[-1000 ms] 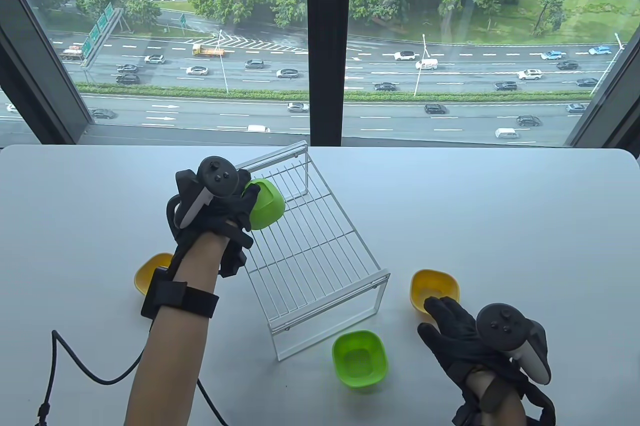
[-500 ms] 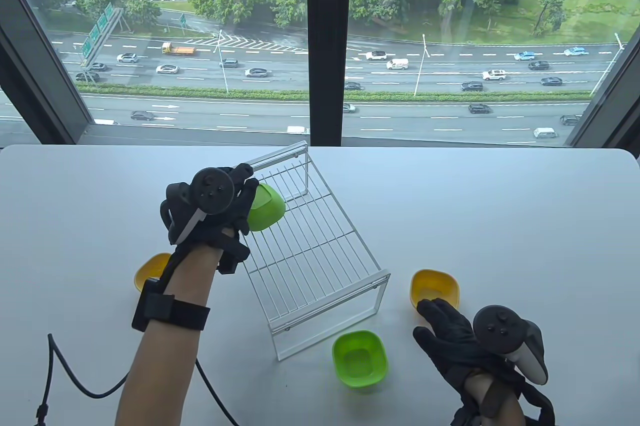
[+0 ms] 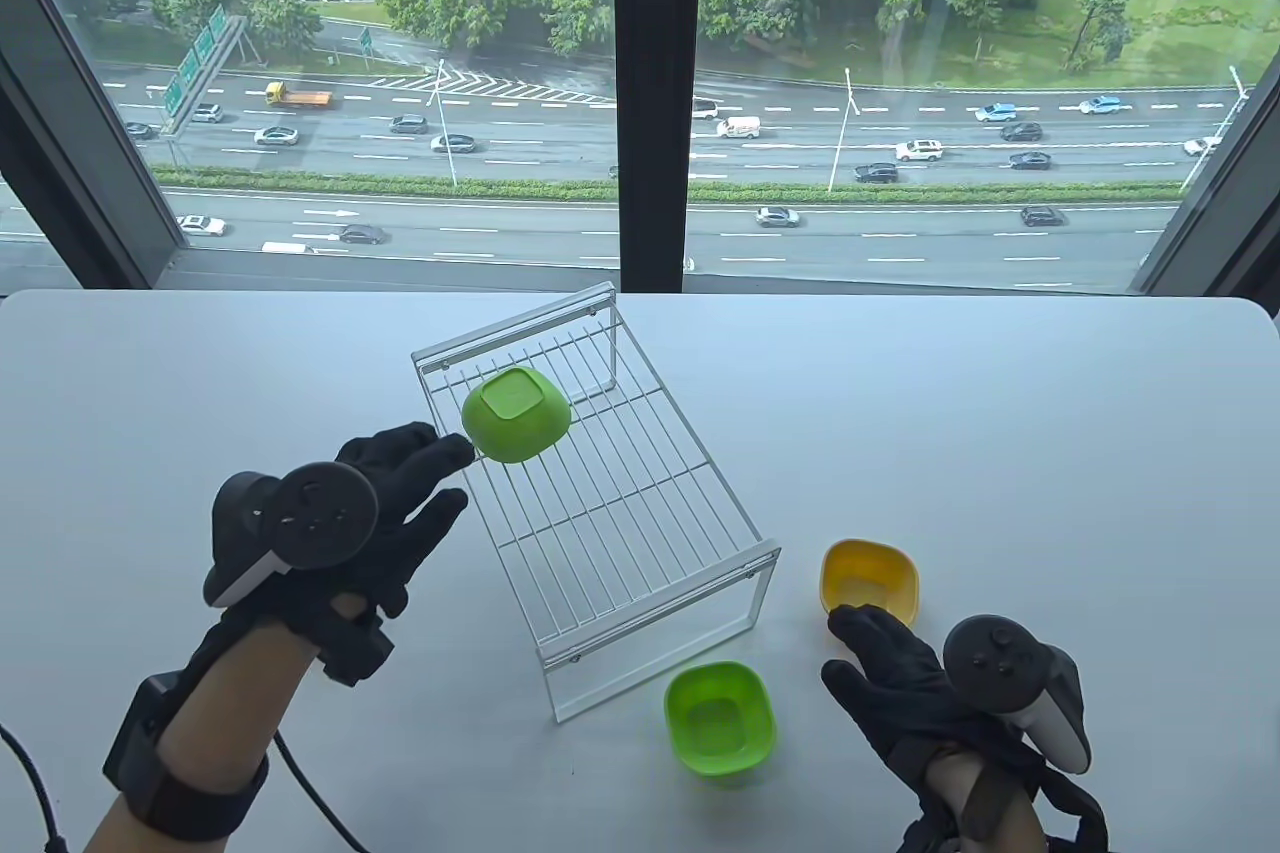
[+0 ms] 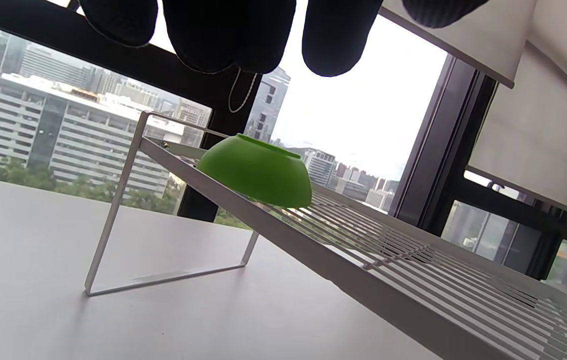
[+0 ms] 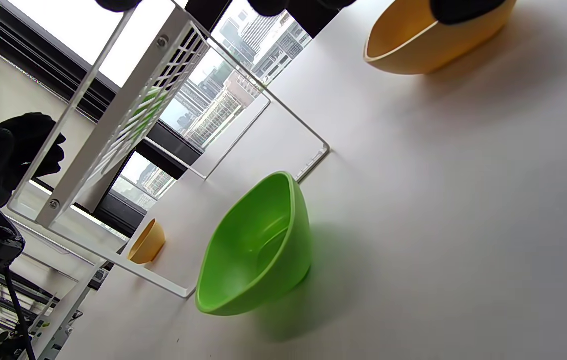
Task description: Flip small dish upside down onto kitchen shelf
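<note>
A small green dish (image 3: pixel 516 414) lies upside down on the far left corner of the white wire shelf (image 3: pixel 620 513); it also shows in the left wrist view (image 4: pixel 256 170) on the shelf (image 4: pixel 413 280). My left hand (image 3: pixel 400 493) is open and empty, just left of the shelf, fingers spread toward the dish without touching it. My right hand (image 3: pixel 880 663) lies open on the table at the front right, its fingertips at the near rim of an upright yellow dish (image 3: pixel 869 579). An upright green dish (image 3: pixel 720 717) sits in front of the shelf, also in the right wrist view (image 5: pixel 256 247).
A second yellow dish (image 5: pixel 147 242) sits on the table beyond the shelf's left side, hidden by my left hand in the table view. The white table (image 3: pixel 1050 453) runs to the window behind. A black cable (image 3: pixel 310 783) trails from my left wrist.
My left hand has let go of the green dish and drawn back toward the front left. The dish stays upside down on the shelf. My right hand has barely moved.
</note>
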The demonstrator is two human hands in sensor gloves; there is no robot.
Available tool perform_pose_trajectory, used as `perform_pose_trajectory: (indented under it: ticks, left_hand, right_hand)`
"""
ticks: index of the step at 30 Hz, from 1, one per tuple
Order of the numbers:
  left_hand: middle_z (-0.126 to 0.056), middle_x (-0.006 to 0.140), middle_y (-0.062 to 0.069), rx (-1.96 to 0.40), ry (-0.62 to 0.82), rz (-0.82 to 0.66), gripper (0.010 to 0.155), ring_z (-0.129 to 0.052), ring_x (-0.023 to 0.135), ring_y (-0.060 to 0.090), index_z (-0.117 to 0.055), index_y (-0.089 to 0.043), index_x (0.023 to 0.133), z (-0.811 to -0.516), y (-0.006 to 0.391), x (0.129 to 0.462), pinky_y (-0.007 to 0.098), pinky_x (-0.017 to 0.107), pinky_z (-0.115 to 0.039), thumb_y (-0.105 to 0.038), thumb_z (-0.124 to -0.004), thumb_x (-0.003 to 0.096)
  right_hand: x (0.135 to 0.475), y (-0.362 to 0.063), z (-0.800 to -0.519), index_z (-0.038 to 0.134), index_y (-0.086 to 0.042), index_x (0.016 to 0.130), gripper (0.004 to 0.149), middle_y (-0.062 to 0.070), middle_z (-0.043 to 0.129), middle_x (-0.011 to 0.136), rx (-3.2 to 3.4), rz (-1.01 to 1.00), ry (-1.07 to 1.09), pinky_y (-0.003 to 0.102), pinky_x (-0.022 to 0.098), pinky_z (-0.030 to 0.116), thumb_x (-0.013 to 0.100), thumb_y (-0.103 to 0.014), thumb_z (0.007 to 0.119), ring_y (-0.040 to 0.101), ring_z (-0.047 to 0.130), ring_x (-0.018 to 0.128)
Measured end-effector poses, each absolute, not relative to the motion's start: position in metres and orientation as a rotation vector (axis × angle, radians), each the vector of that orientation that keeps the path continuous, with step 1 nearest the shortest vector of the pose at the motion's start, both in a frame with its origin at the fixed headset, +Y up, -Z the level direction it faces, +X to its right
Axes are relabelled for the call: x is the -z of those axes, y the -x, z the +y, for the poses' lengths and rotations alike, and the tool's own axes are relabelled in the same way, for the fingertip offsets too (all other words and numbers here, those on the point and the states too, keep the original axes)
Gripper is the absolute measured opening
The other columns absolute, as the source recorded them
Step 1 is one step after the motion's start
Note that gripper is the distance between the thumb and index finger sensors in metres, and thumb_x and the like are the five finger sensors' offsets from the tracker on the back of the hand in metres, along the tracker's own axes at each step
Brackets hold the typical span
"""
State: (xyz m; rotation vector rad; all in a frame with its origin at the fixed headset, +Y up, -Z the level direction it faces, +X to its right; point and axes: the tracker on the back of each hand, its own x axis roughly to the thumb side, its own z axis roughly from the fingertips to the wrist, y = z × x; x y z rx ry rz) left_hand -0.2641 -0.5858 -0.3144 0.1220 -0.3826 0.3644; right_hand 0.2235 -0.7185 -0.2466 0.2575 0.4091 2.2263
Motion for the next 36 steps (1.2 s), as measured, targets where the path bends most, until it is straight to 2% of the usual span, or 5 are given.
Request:
perform_pose_trajectory:
  ticks: [8,15,19,26,36]
  left_hand:
    - [-0.066,0.114,0.009,-0.348,-0.089,-0.387,0.064,-0.068,0.098,0.04,-0.072,-0.029,0.106,-0.615,0.301,0.283,0.065,0.074,-0.06,-0.056,-0.063,0.0489]
    - [-0.064,0.115,0.009,-0.417,-0.039,-0.358,0.063,-0.064,0.101,0.041,-0.072,-0.029,0.106,-0.632,0.329,0.276,0.066,0.076,-0.056,-0.055,-0.064,0.0486]
    - [-0.065,0.114,0.009,-0.476,-0.091,-0.321,0.063,-0.064,0.101,0.041,-0.072,-0.029,0.105,-0.641,0.341,0.279,0.066,0.076,-0.056,-0.054,-0.064,0.0487]
    - [-0.062,0.115,0.005,-0.384,-0.188,-0.19,0.061,-0.061,0.102,0.038,-0.064,-0.031,0.107,-0.654,0.362,0.29,0.064,0.079,-0.051,-0.048,-0.07,0.0482]
    - [-0.056,0.118,0.0,-0.302,-0.003,-0.067,0.065,-0.049,0.109,0.037,-0.062,-0.032,0.108,-0.696,0.382,0.308,0.062,0.081,-0.044,-0.049,-0.073,0.0465]
  right_hand:
    - [0.247,-0.222,-0.718,0.038,-0.019,0.111,0.079,0.02,0.027,0.117,-2.254,0.39,-0.254,0.066,0.072,0.04,0.051,-0.065,0.062,0.051,0.026,0.102]
    - [0.25,-0.213,-0.722,0.04,-0.018,0.111,0.078,0.02,0.025,0.117,-2.373,0.419,-0.244,0.067,0.072,0.037,0.051,-0.063,0.063,0.051,0.022,0.102]
    - [0.252,-0.212,-0.726,0.042,-0.018,0.111,0.078,0.021,0.025,0.117,-2.413,0.436,-0.211,0.067,0.072,0.036,0.051,-0.063,0.064,0.052,0.021,0.101]
    - [0.25,-0.217,-0.726,0.044,-0.017,0.11,0.076,0.021,0.026,0.117,-2.429,0.387,-0.192,0.067,0.072,0.037,0.051,-0.06,0.064,0.052,0.022,0.101]
    - [0.249,-0.221,-0.724,0.046,-0.017,0.109,0.075,0.021,0.027,0.116,-2.453,0.357,-0.175,0.067,0.072,0.038,0.051,-0.059,0.065,0.052,0.022,0.101]
